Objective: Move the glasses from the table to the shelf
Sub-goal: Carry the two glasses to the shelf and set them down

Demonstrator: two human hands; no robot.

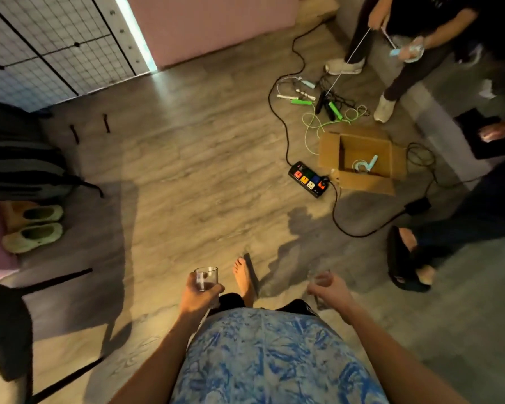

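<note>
My left hand (200,295) grips a clear drinking glass (206,277) upright, low in the middle of the view, above the wooden floor. My right hand (330,288) is curled around a second clear glass (318,277), which is blurred and hard to make out. Both hands are held in front of my body at about the same height. No table is in sight. A wire-grid shelf unit (41,53) stands at the far upper left.
A power strip (309,179), cables and an open cardboard box (362,161) lie on the floor to the right. One person stands at the upper right, another person's sandalled foot (408,258) is at the right. A backpack (21,164), shoes (34,228) and a black chair (9,330) are on the left.
</note>
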